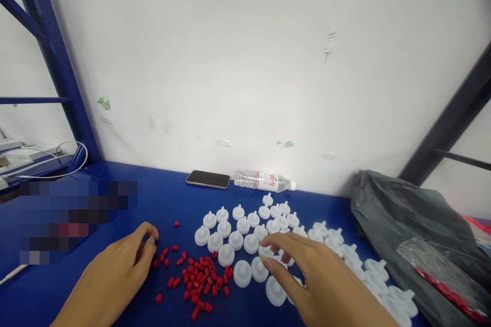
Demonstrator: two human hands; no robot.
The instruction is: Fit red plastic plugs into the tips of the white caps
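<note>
My left hand [117,271] rests on the blue table [161,199], fingers curled, just left of a pile of several small red caps [199,278]; whether its fingertips pinch a cap is hidden. My right hand [314,281] reaches left over several white round plastic pieces [238,230] that stand in rows, its spread fingers touching the ones nearest the red pile. A few stray red caps [177,224] lie apart from the pile.
A dark phone [207,179] and a lying clear water bottle [264,180] sit against the white wall. A black plastic bag [414,230] fills the right side. Blue shelf posts [57,61] and white cables [49,158] are at the left, with a blurred patch below.
</note>
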